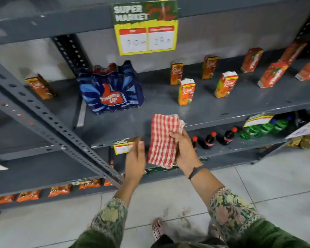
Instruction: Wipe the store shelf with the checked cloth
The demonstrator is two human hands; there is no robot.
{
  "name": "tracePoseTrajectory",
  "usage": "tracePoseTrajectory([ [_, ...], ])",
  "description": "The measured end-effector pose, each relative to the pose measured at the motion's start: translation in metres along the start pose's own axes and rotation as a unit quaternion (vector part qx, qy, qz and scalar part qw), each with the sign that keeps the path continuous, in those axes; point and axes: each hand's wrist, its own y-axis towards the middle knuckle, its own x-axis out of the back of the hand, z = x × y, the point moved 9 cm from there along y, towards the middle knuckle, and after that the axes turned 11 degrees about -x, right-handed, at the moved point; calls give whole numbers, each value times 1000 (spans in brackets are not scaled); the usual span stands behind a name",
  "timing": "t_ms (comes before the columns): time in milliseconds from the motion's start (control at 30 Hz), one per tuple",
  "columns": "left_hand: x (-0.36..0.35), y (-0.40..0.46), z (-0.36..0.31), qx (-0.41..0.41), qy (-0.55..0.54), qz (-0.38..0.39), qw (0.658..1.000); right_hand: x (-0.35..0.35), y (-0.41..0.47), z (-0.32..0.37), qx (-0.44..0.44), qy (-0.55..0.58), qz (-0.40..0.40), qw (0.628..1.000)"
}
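A folded red-and-white checked cloth (164,140) hangs in front of the grey metal store shelf (213,113), its top edge level with the shelf's front lip. My right hand (183,151) grips the cloth along its right side. To the cloth's left, my left hand (135,158) is held flat with fingers together and nothing in it, a small gap away from the fabric. The hand looks blurred.
A blue Thums Up bottle pack (111,88) and several orange juice cartons (186,92) stand on the shelf. A slanted perforated upright (48,122) crosses at left. Cola bottles (210,140) and green bottles (265,127) sit on the shelf below. A price sign (146,27) hangs above.
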Motion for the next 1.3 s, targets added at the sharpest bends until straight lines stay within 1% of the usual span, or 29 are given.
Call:
tracePoseTrajectory([
  [33, -27, -7, -14, 32, -93, 37, 994, 14, -2, 11, 1, 27, -6, 1000],
  [67, -53, -12, -29, 53, -170, 69, 982, 29, -5, 23, 11, 43, -13, 999],
  [133, -92, -16, -54, 61, -247, 98, 962, 62, -15, 48, 46, 51, -36, 997],
  [200, -120, -19, -75, 68, -272, 95, 955, 102, -28, 77, 90, 17, -74, 993],
  [233, -130, -19, -88, 64, -276, 81, 956, 121, -37, 92, 109, -12, -93, 990],
  [333, -154, -15, -144, 0, -262, 2, 965, 179, -69, 146, 177, -99, -137, 970],
  [400, -177, -14, -191, -44, -250, -35, 967, 208, -97, 195, 262, -162, -165, 937],
  [433, -192, -15, -217, -70, -243, -36, 967, 219, -113, 222, 310, -184, -176, 916],
  [500, -228, -18, -279, -142, -233, -2, 962, 237, -145, 276, 402, -200, -189, 873],
  [567, -260, -22, -344, -227, -218, 37, 949, 255, -174, 330, 467, -196, -209, 836],
  [600, -270, -21, -373, -272, -202, 28, 941, 261, -190, 359, 499, -196, -222, 814],
  [700, -278, -8, -461, -392, -114, -80, 909, 266, -234, 446, 582, -186, -252, 751],
  [733, -280, -1, -493, -423, -106, -96, 895, 265, -246, 475, 604, -178, -269, 729],
  [800, -290, 15, -555, -481, -82, -102, 867, 263, -270, 528, 642, -160, -329, 674],
  [833, -297, 27, -583, -500, -65, -96, 858, 261, -278, 553, 646, -153, -359, 656],
  [867, -306, 41, -607, -498, -59, -82, 861, 260, -280, 577, 640, -153, -384, 648],
  [933, -322, 76, -638, -433, -119, -29, 893, 258, -275, 621, 606, -187, -442, 635],
  [967, -330, 93, -649, -404, -141, -14, 904, 256, -266, 641, 581, -214, -466, 632],
  [1000, -336, 107, -655, -386, -132, -12, 913, 254, -255, 655, 550, -251, -484, 632],
  [1033, -342, 119, -660, -380, -86, -15, 921, 252, -243, 668, 521, -297, -503, 622],
  [1067, -347, 130, -662, -382, -16, -12, 924, 249, -232, 677, 495, -345, -512, 612],
  [1100, -354, 138, -663, -397, 82, -11, 914, 248, -220, 684, 474, -388, -519, 596],
  [1133, -362, 145, -665, -409, 187, -10, 893, 245, -211, 687, 453, -431, -520, 582],
  [1167, -368, 149, -667, -427, 277, -17, 860, 245, -202, 690, 436, -465, -525, 564],
  [1233, -375, 152, -671, -468, 407, -40, 783, 245, -200, 696, 422, -491, -531, 546],
  [1267, -372, 149, -674, -487, 442, -56, 751, 243, -213, 698, 446, -453, -531, 560],
  [1300, -369, 148, -678, -505, 455, -77, 729, 241, -228, 702, 495, -402, -515, 572],
])
